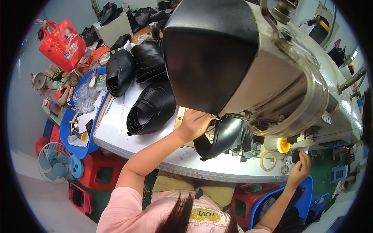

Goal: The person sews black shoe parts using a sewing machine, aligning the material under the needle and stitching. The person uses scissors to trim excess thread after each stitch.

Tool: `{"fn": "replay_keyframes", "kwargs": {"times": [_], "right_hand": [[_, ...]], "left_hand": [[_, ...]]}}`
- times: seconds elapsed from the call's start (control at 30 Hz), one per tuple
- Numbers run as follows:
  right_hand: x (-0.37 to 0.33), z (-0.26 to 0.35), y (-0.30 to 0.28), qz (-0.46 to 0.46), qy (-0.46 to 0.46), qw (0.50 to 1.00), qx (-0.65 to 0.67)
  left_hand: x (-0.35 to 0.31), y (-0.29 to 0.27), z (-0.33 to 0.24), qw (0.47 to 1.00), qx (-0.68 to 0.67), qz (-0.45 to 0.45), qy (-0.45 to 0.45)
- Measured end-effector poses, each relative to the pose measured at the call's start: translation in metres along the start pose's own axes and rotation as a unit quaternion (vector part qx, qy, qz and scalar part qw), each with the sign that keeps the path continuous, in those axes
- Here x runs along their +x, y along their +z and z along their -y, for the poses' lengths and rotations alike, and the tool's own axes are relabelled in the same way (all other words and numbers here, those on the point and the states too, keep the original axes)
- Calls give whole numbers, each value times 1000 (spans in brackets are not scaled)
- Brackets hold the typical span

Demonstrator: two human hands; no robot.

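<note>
Down at the far left we saw a small fan [54, 161] on the floor, with a red bag [62, 40] hanging above it against the wall. Next came a blue tray [79, 149] full of scraps and small tools, set at the left end of the white table [186, 161], and below that end stood red stools [101, 173]. On the table lay stacks of curved black leather pieces [151, 108], one stack just beside the tray, others further back. Moving right, our left hand [193, 125] reached up under the head of the big grey sewing machine [272, 73]; its fingers were curled together, pressing on the edge of a black leather piece [221, 138] that curved under the machine head, near where the needle would be, though we could not see the fingertips clearly. Small dark offcuts [243, 149] lay just right of that piece. Further right a tape ring [268, 160] rested on the table near a yellow lamp [283, 145] fixed under the machine. At the right edge our right hand [300, 167] was raised beside the machine's end, thumb and fingers pinched together on something too small for us to make out. Below it sat a blue bin [307, 194] beside another red stool.
</note>
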State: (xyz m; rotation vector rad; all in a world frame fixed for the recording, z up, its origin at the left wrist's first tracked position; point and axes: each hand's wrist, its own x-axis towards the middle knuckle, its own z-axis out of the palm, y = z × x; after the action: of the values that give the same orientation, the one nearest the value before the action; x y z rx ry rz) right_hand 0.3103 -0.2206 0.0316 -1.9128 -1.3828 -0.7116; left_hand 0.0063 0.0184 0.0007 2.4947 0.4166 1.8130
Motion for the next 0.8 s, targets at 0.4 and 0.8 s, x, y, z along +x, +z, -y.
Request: {"fn": "replay_keyframes", "kwargs": {"times": [0.4,0.8], "right_hand": [[25,-102,-30,-179,102,976,73],[165,-372,-141,-76,221,972,-30]], "left_hand": [[6,-10,-20,999,-9,-2,33],[8,-19,-15,998,-18,51,24]]}}
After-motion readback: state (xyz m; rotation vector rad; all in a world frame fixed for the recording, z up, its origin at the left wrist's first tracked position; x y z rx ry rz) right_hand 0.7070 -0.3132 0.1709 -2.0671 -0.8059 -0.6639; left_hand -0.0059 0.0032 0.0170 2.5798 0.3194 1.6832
